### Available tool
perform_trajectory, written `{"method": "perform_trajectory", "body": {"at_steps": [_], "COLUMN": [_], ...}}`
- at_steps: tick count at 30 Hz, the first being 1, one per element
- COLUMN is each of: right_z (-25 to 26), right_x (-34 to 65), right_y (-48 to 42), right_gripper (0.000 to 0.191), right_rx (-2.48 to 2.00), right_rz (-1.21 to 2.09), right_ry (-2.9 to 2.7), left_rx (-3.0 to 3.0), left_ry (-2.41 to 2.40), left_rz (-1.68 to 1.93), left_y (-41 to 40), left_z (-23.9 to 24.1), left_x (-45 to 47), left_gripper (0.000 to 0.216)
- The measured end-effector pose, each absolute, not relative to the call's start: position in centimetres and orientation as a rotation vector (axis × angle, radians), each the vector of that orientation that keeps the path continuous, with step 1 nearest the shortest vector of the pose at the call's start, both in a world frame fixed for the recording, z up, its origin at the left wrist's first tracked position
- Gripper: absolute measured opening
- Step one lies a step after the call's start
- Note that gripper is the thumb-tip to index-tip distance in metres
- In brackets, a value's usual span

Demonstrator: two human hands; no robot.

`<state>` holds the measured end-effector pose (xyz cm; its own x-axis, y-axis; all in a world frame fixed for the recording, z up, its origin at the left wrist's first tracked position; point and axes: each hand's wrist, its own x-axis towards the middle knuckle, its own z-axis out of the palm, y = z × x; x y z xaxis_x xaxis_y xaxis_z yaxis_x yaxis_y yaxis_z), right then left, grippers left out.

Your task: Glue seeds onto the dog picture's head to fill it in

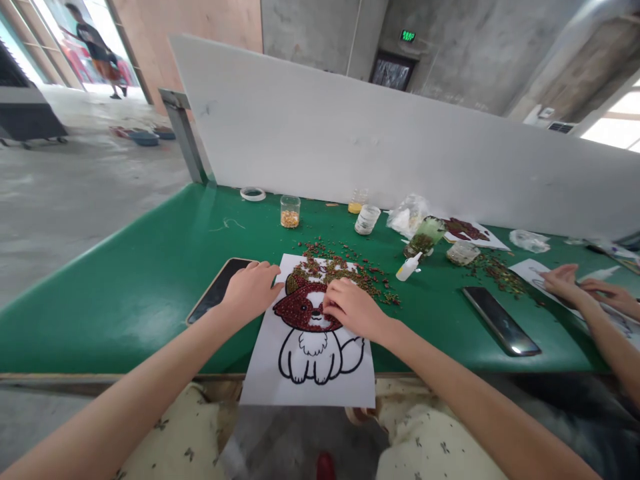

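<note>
On the green table lies a white sheet of paper (pixel 265 373) with a cartoon fox drawing (pixel 313 360). Red beans cover most of the fox's head (pixel 295 309); its body is bare outline. My right hand (pixel 353 307) is over the right side of the face, fingers bent and pinched together at the paper; whatever is between the fingertips is hidden. My left hand (pixel 254 288) rests at the sheet's upper left edge, thumb and fingers apart, holding nothing. It partly covers a phone (pixel 215 293). Loose red and green beans (pixel 370 277) are scattered over the sheet's top and beyond.
A white glue bottle (pixel 409 267) stands right of the beans. Behind are a cup of corn kernels (pixel 290 213), a jar on its side (pixel 367 220) and a green-bean container (pixel 425 237). Another phone (pixel 500 320) lies right, near another person's hands (pixel 565 283). A white panel (pixel 375 133) borders the table.
</note>
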<state>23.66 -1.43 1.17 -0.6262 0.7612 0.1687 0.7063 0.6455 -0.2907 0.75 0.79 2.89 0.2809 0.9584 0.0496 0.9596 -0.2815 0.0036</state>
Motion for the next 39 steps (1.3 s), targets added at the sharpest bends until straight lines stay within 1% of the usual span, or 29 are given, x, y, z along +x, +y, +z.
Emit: {"method": "perform_trajectory", "body": {"at_steps": [6, 14, 18, 30, 39], "right_z": [0.2, 0.3, 0.3, 1.4, 0.6], "right_x": [24.1, 23.1, 22.7, 22.8, 22.0], "right_y": [-2.9, -2.7, -2.5, -2.6, -2.5], "right_gripper": [0.011, 0.008, 0.01, 0.013, 0.014], "right_rx": [-1.143, -1.106, -1.078, -1.172, -1.158], "right_rz": [0.349, 0.312, 0.324, 0.199, 0.16], "right_ry": [-2.575, -2.588, -2.637, -2.662, -2.783], "left_rx": [-2.485, -2.485, -2.501, -2.548, -2.564], "left_ry": [-1.872, -1.866, -1.85, -1.887, -1.877], "left_rz": [-0.067, -0.067, -0.056, -0.032, -0.028], "left_y": [0.7, 0.7, 0.7, 0.8, 0.8], "left_z": [3.1, 2.9, 2.8, 2.7, 2.7], "left_x": [0.9, 0.8, 0.8, 0.8, 0.8], "left_gripper": [0.033, 0.03, 0.029, 0.033, 0.031]}}
